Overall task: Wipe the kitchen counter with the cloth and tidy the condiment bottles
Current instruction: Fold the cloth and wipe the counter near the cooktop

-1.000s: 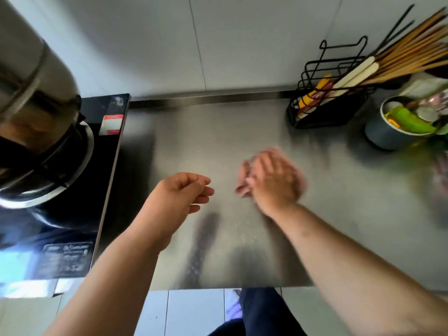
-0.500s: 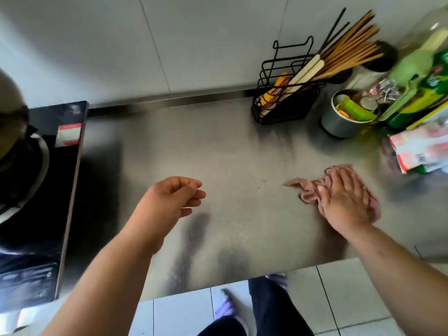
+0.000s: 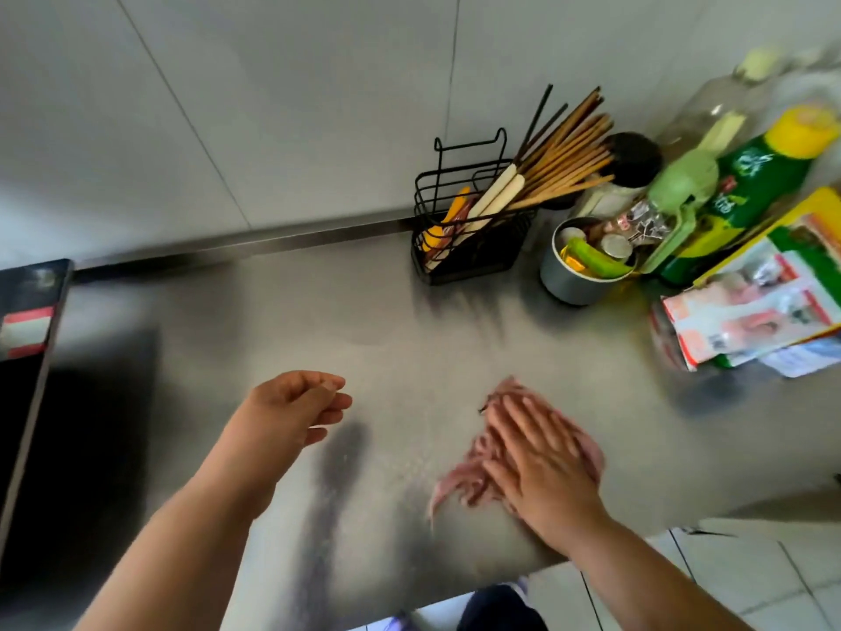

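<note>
My right hand [image 3: 541,462] lies flat, fingers together, pressing a pink cloth [image 3: 464,487] onto the steel counter [image 3: 364,321] near its front edge; the cloth is blurred with motion. My left hand [image 3: 291,409] hovers above the counter's middle, fingers loosely curled and apart, holding nothing. At the far right stand the condiment bottles: a green bottle with a yellow cap [image 3: 746,184] and a clear bottle [image 3: 710,116] behind it.
A black wire rack [image 3: 468,230] with chopsticks stands by the back wall. A grey cup [image 3: 578,275] of small items sits right of it, next to a dark-lidded jar [image 3: 632,166]. Printed packets [image 3: 751,307] lie at the right. A black cooktop [image 3: 27,321] borders the left.
My right hand has swept the cloth from the counter's middle to the right, then back leftward and toward the front edge. The view has turned right. My left hand stays hovering.
</note>
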